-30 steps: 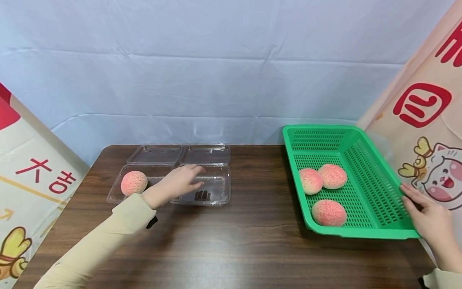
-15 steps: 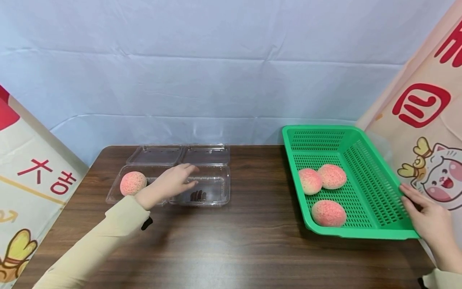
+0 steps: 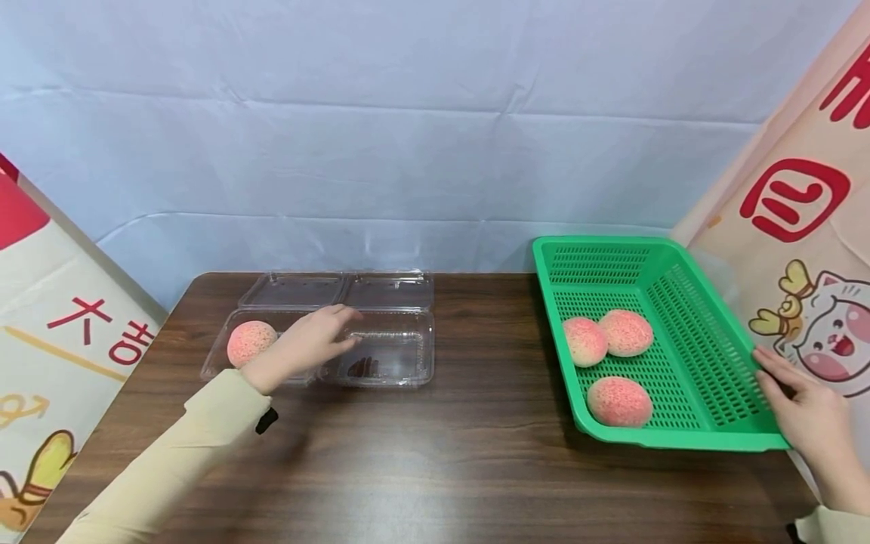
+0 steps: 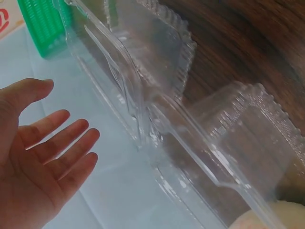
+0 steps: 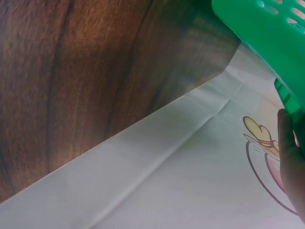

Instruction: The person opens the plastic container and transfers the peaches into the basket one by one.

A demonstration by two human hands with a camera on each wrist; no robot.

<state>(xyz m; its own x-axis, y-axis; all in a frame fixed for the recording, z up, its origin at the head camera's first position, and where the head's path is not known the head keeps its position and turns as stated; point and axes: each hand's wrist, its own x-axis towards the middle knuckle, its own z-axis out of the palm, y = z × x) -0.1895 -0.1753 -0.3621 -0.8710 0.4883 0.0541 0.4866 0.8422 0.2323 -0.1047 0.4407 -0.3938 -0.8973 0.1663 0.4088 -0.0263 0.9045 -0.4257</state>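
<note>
My left hand [image 3: 306, 341] hovers over two clear plastic clamshell boxes, its fingers relaxed and spread, holding nothing; the left wrist view shows its bare palm [image 4: 33, 176]. The right-hand box [image 3: 404, 355] lies with its lid [image 3: 387, 292] laid back. In the left-hand box [image 3: 216, 364], also with its lid back, sits one pink speckled peach [image 3: 251, 344]. My right hand [image 3: 812, 412] grips the right rim of a green basket [image 3: 700, 438]. Inside the basket are three peaches: one at its left wall [image 3: 584, 341], a neighbouring peach [image 3: 627, 332] and a nearer peach [image 3: 620, 402].
Everything stands on a dark wooden table [image 3: 435, 468]. A pale blue cloth [image 3: 435, 166] hangs behind it. Printed panels flank the table, one on the left [image 3: 61, 355] and one on the right [image 3: 802, 227].
My left hand has drifted a little to the left over the boxes, with its fingers still loose. My right hand and the basket have stayed in place.
</note>
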